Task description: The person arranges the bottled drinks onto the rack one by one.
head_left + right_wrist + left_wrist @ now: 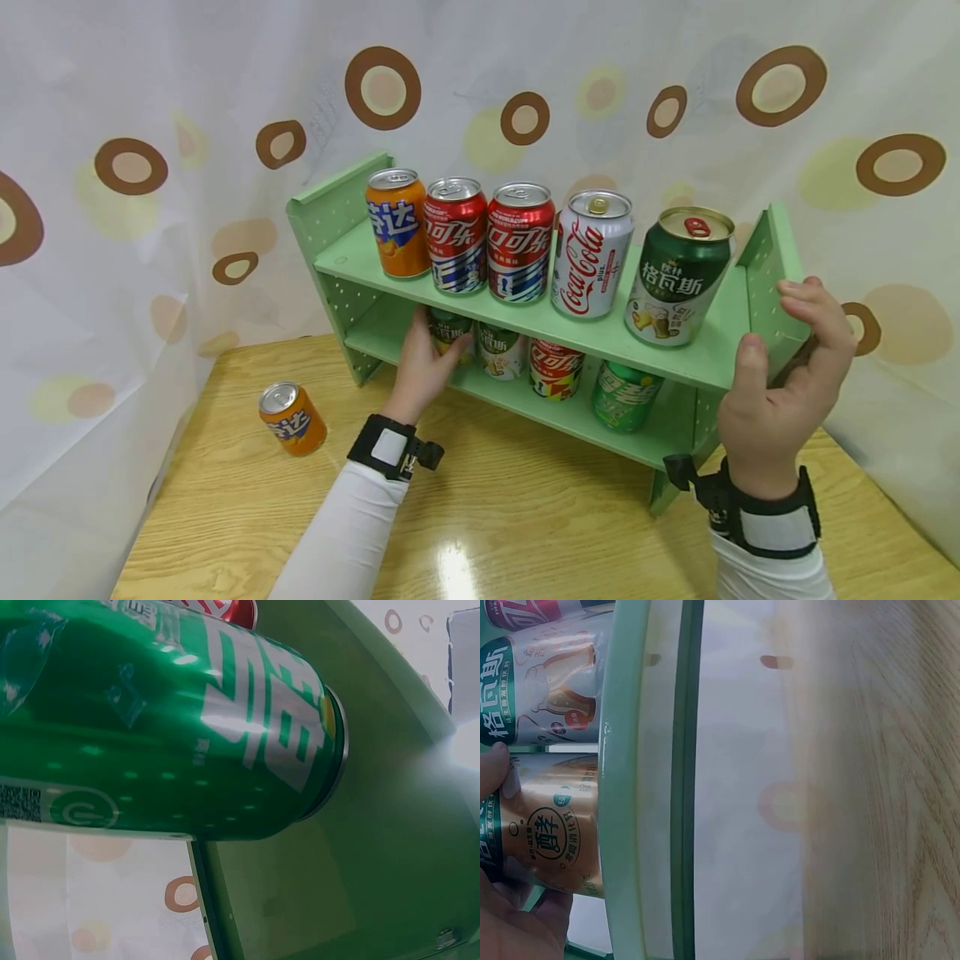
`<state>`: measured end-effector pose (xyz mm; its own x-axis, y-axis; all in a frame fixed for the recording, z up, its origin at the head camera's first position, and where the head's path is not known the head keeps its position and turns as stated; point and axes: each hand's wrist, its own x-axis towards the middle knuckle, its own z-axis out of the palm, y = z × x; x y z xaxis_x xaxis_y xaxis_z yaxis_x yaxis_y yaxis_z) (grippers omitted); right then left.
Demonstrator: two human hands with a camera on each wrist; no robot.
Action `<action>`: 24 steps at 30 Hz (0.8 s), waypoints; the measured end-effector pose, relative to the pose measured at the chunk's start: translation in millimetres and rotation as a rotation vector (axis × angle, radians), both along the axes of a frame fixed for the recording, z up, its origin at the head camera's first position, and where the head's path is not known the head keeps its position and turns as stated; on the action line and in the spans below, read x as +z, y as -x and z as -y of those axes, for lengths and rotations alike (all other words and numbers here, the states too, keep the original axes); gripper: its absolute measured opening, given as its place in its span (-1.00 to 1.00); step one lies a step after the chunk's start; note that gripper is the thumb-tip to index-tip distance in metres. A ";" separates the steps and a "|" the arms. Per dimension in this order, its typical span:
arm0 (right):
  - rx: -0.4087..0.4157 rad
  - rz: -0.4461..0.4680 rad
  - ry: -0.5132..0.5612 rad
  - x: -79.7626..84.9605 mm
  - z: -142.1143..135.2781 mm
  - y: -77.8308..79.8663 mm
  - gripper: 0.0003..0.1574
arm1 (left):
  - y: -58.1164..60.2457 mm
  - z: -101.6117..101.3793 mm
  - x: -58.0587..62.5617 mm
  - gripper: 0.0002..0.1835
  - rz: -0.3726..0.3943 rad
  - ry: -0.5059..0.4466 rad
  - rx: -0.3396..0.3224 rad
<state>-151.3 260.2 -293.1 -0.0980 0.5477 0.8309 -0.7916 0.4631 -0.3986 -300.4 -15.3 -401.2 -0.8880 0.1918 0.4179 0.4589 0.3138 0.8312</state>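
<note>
On the lower level of a green two-level shelf (pixel 525 407), my left hand (pixel 423 367) grips a green-and-gold drink can (pixel 551 825) at the left end of the row. In the left wrist view its thumb and fingers lie on either side of the can. Beside it stands a green-and-white can (pixel 501 352), then a red Coca-Cola can (pixel 556 369) and a green soda can (pixel 626 396). My right hand (pixel 787 392) is at the shelf's right end panel (pixel 776 275), its fingers loosely bent and fingertips right at the panel's edge.
The upper level bears an orange soda can (pixel 397 225), two red cola cans (pixel 521 242), a white Coca-Cola can (pixel 591 254) and a dark green can (pixel 678 279). Another orange can (pixel 292 419) stands on the wooden table (pixel 525 525), left of the shelf. A patterned curtain (pixel 480 75) hangs behind.
</note>
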 end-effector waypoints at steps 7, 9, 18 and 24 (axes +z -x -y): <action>-0.009 0.010 -0.002 0.0 -1.4 -0.8 -0.72 | 3.2 -1.4 -1.2 -0.07 0.027 0.001 -0.005; -0.011 0.012 -0.003 0.1 -1.9 -1.2 -0.71 | 3.9 -1.6 -1.7 -0.06 0.034 0.003 -0.004; -0.005 0.003 -0.004 -1.1 -0.1 -0.5 -0.74 | -2.1 -0.9 2.7 -0.08 0.055 0.019 -0.016; -0.010 0.006 -0.006 -0.8 -0.2 -0.7 -0.73 | -16.4 6.7 6.5 -0.06 0.069 0.024 0.030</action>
<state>-150.6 260.4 -293.9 -0.0981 0.5433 0.8338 -0.7846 0.4732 -0.4007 -284.1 -22.0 -394.7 -0.9201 0.1738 0.3510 0.3908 0.3470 0.8526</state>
